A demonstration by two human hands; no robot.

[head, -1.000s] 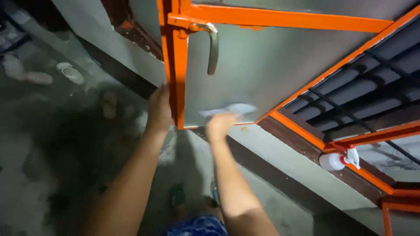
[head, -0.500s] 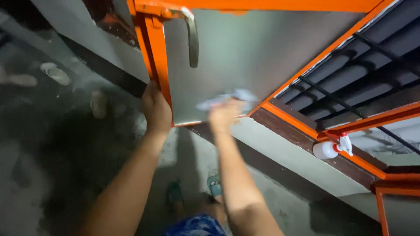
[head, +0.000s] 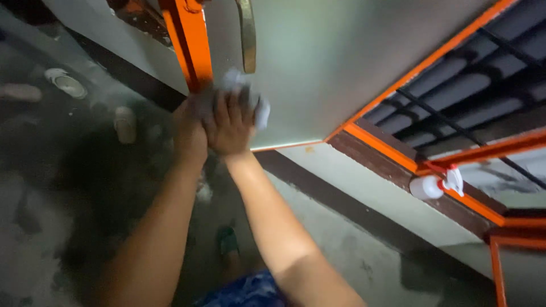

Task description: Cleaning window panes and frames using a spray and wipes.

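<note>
Dim grey concrete floor (head: 51, 187) fills the scene below you, and everything else is easiest placed against the orange-framed metal door (head: 318, 62) that takes up the top of the view. Your right hand (head: 230, 122) is laid flat with fingers spread on the lower left corner of the door's grey panel, pressing a pale crumpled cloth (head: 256, 105) against it; the cloth pokes out above and to the right of your fingers, just under the curved metal handle (head: 247, 34) that hangs down the panel. Your left hand (head: 189, 133) sits right beside the right one, at the door's orange edge post (head: 187, 45), seemingly wrapped around the foot of it (the grip itself is partly hidden behind your right hand and blurred, so how tightly it closes you cannot tell). Right of the door, on the orange and brown sill (head: 392, 156) under the dark barred window (head: 472, 85), a white spray bottle (head: 435, 185) with a red collar lies on its side. Left of the door, on the floor, several sandals (head: 125, 125) are scattered. One green sandal (head: 229, 241) shows below, between your forearms.
</note>
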